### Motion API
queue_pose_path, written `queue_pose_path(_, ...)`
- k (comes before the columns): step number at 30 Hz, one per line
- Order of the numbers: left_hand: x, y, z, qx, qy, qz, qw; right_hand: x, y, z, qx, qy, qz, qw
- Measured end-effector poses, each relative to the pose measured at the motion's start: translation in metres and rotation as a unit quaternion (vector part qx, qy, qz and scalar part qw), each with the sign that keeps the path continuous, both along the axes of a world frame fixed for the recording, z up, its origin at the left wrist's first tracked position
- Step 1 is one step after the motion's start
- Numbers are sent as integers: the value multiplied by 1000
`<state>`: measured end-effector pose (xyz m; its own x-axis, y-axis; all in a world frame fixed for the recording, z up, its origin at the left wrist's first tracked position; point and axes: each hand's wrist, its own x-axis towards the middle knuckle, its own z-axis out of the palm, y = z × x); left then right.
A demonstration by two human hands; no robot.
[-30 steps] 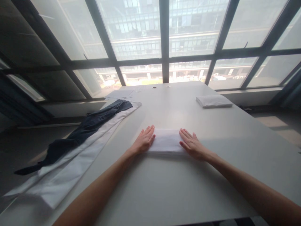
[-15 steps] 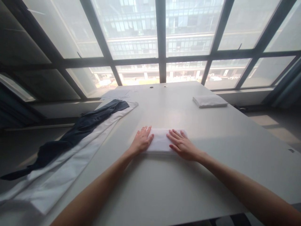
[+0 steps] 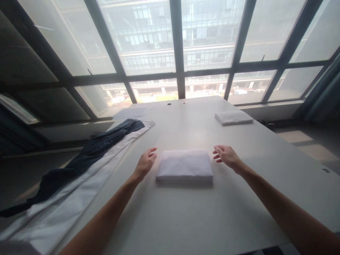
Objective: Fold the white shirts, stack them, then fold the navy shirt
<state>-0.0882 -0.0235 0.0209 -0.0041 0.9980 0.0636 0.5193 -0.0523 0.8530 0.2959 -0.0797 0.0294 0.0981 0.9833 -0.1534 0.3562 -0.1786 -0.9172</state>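
Observation:
A folded white cloth [image 3: 185, 164] lies flat on the white table [image 3: 170, 216], a neat rectangle with its layered edge facing me. My left hand [image 3: 145, 163] is held just off its left side, fingers loosely bent and apart, holding nothing. On the other side, my right hand [image 3: 225, 156] hovers near the cloth's right edge, fingers apart and also without anything in them. Neither hand touches the cloth.
Another folded white cloth [image 3: 233, 118] sits at the far right of the table. Along the left edge lie dark navy fabric [image 3: 87, 152] and long white fabric [image 3: 79, 191]. Papers [image 3: 130, 112] rest at the far left corner. Large windows [image 3: 151, 39] stand behind.
Both hands have lifted off the folded cloth and moved apart, the left one leftward and the right one rightward. The cloth's whole top now shows. The camera view has shifted slightly.

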Motion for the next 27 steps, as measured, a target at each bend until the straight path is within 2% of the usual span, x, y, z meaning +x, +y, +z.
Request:
queue_pose_path(4,-16,-12,27,-117,9,-29,993,10,-11,13,-148,41,81,985)
queue_pose_path(6,-16,-18,37,-166,18,-72,983,9,-14,14,-173,51,98,979)
queue_pose_path(9,-9,-25,45,-196,43,-143,969,4,-14,13,-169,67,84,980)
queue_pose_path(12,1,-28,44,-198,60,-178,962,0,-13,14,-156,90,64,981)
queue_pose_path(15,5,-29,38,-200,59,-180,961,-1,-13,14,-153,118,66,979)
queue_pose_path(20,8,-29,29,-176,53,-124,975,-3,-13,9,-147,144,107,973)
queue_pose_path(23,12,-32,25,-149,30,-113,982,-6,-14,6,-140,140,102,975)
queue_pose_path(27,18,-36,21,-150,-9,-94,984,-7,-15,10,-140,157,101,972)
